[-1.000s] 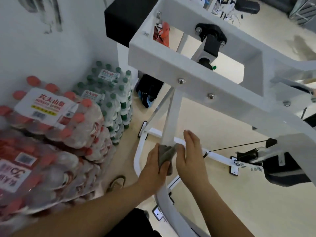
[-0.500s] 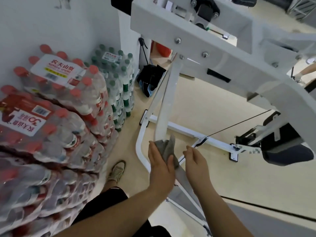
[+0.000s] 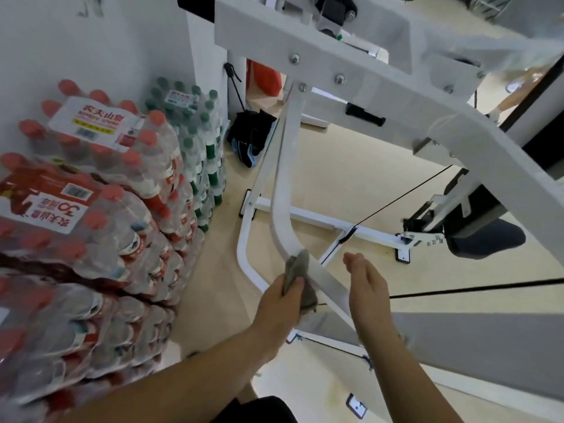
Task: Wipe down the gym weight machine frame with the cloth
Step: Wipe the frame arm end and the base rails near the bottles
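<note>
The white weight machine frame point(image 3: 360, 87) fills the upper right, and one curved white strut point(image 3: 282, 190) runs down from it toward me. My left hand point(image 3: 279, 303) grips a crumpled grey cloth point(image 3: 300, 277) and presses it against the lower bend of that strut. To the right of the strut my right hand point(image 3: 367, 286) hovers with relaxed fingers, holding nothing and apart from the metal.
Shrink-wrapped packs of red-capped water bottles point(image 3: 91, 209) are stacked at my left, with green-capped packs point(image 3: 195, 141) behind them by the wall. A black bag point(image 3: 250, 138) lies on the floor. A black cable point(image 3: 396, 198) and a padded seat point(image 3: 485, 239) are at right.
My left hand has slid the cloth down the strut to its lower bend. My right hand has moved off to the right of the strut. The view has tilted downward.
</note>
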Tool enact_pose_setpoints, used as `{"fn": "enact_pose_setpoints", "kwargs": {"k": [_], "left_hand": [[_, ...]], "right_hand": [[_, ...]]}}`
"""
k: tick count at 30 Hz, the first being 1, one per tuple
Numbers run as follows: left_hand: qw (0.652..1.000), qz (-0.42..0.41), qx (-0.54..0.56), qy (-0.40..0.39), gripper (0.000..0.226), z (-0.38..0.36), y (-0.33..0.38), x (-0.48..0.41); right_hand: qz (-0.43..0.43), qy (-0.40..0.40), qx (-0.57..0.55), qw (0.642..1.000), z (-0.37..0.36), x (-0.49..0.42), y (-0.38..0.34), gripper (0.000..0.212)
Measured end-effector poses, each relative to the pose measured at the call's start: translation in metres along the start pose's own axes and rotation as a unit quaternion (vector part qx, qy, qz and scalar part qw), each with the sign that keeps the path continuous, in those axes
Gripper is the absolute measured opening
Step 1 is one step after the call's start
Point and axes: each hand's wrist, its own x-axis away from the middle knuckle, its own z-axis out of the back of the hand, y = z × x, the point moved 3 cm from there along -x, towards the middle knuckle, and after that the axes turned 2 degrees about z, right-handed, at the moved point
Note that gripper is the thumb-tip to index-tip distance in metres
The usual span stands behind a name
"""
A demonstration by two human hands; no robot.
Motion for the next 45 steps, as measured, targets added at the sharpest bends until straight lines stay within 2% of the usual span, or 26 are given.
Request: {"fn": "enact_pose_setpoints", "kwargs": {"k": [2, 3, 5, 7, 8, 10, 11, 13, 16, 19, 22, 25, 27, 32, 36, 41, 45], "left_hand": [[0.997, -0.039, -0.048, 0.044, 0.047, 0.025, 0.017, -0.007], [0.998, -0.041, -0.04, 0.036, 0.045, 0.031, 0.025, -0.007], [0.997, -0.067, -0.009, -0.032, 0.031, 0.037, 0.048, -0.001], [0.991, -0.088, 0.008, -0.097, 0.032, 0.04, 0.071, 0.007], [0.987, -0.103, -0.004, -0.125, 0.04, 0.041, 0.083, 0.011], [0.982, -0.12, -0.037, -0.142, 0.049, 0.048, 0.099, 0.006], [0.985, -0.116, -0.037, -0.122, 0.048, 0.055, 0.107, -0.002], [0.993, -0.111, -0.035, -0.032, 0.041, 0.07, 0.123, -0.026], [0.987, -0.123, -0.079, 0.07, 0.023, 0.082, 0.146, -0.072], [0.985, -0.115, -0.096, 0.087, 0.056, 0.082, 0.165, -0.121], [0.987, -0.09, -0.099, 0.092, 0.054, 0.083, 0.189, -0.144], [0.986, -0.069, -0.121, 0.095, 0.054, 0.094, 0.201, -0.163], [0.983, -0.072, -0.135, 0.099, 0.055, 0.101, 0.204, -0.178], [0.984, -0.068, -0.127, 0.108, 0.055, 0.106, 0.219, -0.201], [0.986, -0.053, -0.106, 0.117, 0.058, 0.112, 0.224, -0.21], [0.984, -0.047, -0.119, 0.123, 0.059, 0.113, 0.224, -0.212], [0.981, -0.047, -0.144, 0.125, 0.057, 0.111, 0.227, -0.219]], "right_hand": [[0.023, -0.012, 0.003, 1.0, -0.017, 0.007, -0.014, 0.031], [0.019, -0.038, -0.017, 0.999, -0.029, 0.01, -0.02, 0.029], [-0.025, -0.116, -0.099, 0.988, -0.054, 0.015, -0.031, 0.025], [-0.04, -0.163, -0.156, 0.973, -0.073, 0.015, -0.041, 0.026], [-0.027, -0.148, -0.149, 0.977, -0.078, 0.01, -0.044, 0.023], [0.001, -0.063, -0.116, 0.991, -0.079, -0.005, -0.05, 0.018], [0.011, -0.014, -0.095, 0.995, -0.075, -0.017, -0.053, 0.017], [0.035, 0.076, -0.064, 0.994, -0.067, -0.048, -0.061, 0.015], [0.06, 0.139, -0.049, 0.987, -0.068, -0.105, -0.083, 0.018], [0.041, 0.064, -0.04, 0.996, -0.102, -0.159, -0.091, 0.003], [0.037, -0.043, -0.011, 0.998, -0.147, -0.188, -0.08, 0.029], [0.062, -0.093, 0.068, 0.991, -0.172, -0.2, -0.076, 0.051], [0.084, -0.097, 0.11, 0.986, -0.18, -0.219, -0.083, 0.058], [0.127, -0.104, 0.118, 0.979, -0.183, -0.293, -0.115, 0.067], [0.098, -0.075, 0.029, 0.992, -0.178, -0.278, -0.111, 0.058], [0.079, -0.039, 0.144, 0.986, -0.183, -0.232, -0.098, 0.048], [0.078, -0.026, 0.112, 0.99, -0.191, -0.259, -0.114, 0.046]]}}
